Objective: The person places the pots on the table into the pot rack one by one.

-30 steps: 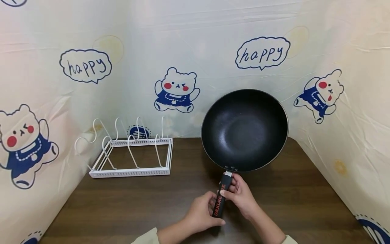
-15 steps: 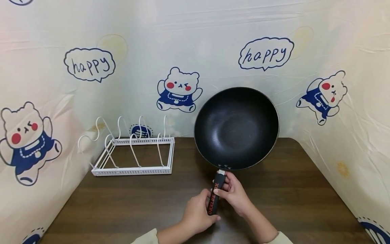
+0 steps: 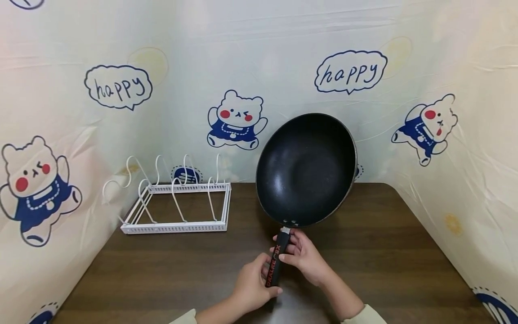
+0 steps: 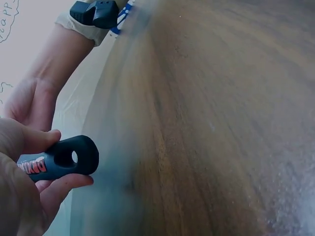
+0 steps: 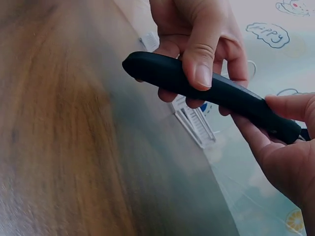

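Note:
A black wok (image 3: 309,168) is raised upright over the table in the head view, its dark inside facing me and leaning slightly right. Its black handle (image 3: 275,263), with red lettering, slants down toward the front. My left hand (image 3: 252,283) grips the handle near its lower end, thumb on one side and fingers on the other. Closer to the bowl, my right hand (image 3: 303,258) holds the same handle from the right. The left wrist view shows the holed handle end (image 4: 78,156) between thumb and fingers. In the right wrist view, both hands stay on the handle (image 5: 197,86).
A white wire rack (image 3: 176,228) with several curved dividers stands on the left of the brown wooden table (image 3: 162,270). Behind and at both sides hangs a pale cloth (image 3: 283,40) printed with bears and "happy" bubbles.
Both hands have carried the wok a little to the left. Its bowl has turned somewhat and looks narrower now. The rack stays where it was.

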`<action>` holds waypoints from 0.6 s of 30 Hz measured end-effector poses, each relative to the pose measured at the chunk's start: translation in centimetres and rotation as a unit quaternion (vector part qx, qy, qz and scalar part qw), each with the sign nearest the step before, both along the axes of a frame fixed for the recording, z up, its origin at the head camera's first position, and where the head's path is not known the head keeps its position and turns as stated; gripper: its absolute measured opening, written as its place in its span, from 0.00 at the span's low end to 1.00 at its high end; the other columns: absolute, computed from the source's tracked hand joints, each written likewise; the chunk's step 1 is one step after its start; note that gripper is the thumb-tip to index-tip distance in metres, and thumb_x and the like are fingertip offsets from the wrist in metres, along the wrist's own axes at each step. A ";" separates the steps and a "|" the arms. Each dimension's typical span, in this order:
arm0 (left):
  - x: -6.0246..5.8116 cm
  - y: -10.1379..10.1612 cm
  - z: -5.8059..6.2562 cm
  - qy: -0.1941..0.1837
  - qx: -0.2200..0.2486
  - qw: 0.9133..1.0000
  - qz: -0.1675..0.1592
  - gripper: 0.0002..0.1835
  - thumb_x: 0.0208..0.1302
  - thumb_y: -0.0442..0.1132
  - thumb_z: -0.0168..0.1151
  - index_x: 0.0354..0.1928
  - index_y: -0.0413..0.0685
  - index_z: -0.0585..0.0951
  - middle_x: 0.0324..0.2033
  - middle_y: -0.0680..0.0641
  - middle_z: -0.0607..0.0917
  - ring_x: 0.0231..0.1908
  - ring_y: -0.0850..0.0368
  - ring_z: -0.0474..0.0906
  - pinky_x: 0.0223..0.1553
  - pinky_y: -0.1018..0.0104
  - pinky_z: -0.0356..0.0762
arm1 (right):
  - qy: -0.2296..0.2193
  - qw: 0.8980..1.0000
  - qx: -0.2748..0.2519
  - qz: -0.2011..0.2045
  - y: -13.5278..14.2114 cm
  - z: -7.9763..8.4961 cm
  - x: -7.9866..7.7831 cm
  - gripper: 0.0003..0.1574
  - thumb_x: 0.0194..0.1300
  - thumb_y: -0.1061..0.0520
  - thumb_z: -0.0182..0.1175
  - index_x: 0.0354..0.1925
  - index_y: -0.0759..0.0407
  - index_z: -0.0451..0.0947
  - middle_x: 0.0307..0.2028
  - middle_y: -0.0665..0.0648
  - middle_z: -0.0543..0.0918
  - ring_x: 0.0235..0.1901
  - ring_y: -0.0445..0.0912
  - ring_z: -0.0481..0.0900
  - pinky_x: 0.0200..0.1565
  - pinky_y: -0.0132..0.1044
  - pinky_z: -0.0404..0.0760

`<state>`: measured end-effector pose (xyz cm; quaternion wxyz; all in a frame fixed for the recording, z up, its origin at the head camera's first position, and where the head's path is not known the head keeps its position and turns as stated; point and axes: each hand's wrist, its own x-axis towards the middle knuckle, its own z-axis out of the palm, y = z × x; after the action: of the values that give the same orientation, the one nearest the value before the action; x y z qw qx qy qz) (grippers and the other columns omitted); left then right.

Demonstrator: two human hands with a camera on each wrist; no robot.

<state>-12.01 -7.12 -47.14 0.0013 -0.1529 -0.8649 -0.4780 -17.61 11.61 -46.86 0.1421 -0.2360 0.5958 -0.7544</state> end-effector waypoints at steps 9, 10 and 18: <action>0.4 -0.4 0.1 -0.047 0.070 0.996 -0.029 0.29 0.41 0.32 0.80 0.46 0.45 0.75 0.25 0.53 0.78 0.21 0.63 0.76 0.23 0.70 0.76 | -0.024 0.999 -0.029 -0.016 -0.4 -0.1 0.1 0.40 0.57 0.73 0.65 0.62 0.74 0.55 0.54 0.67 0.76 0.49 0.57 0.82 0.49 0.47 0.81; 0.4 -0.4 0.1 -0.055 0.080 0.995 -0.031 0.29 0.41 0.31 0.79 0.46 0.44 0.75 0.25 0.52 0.78 0.21 0.63 0.76 0.22 0.70 0.77 | -0.028 0.999 -0.029 -0.022 -0.4 -0.1 0.1 0.40 0.56 0.73 0.66 0.61 0.73 0.56 0.53 0.66 0.76 0.48 0.56 0.83 0.49 0.47 0.81; 0.9 -0.2 0.5 -0.155 0.166 0.973 -0.044 0.29 0.45 0.24 0.75 0.51 0.38 0.73 0.28 0.46 0.79 0.24 0.55 0.78 0.18 0.60 0.80 | -0.055 0.998 0.001 -0.039 -0.7 0.3 0.0 0.41 0.55 0.72 0.67 0.65 0.72 0.63 0.49 0.64 0.78 0.44 0.54 0.84 0.48 0.44 0.82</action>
<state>-11.15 -7.28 -46.62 -0.1282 -0.1122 -0.7554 -0.6328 -17.56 10.92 -46.59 0.1449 -0.1707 0.5967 -0.7706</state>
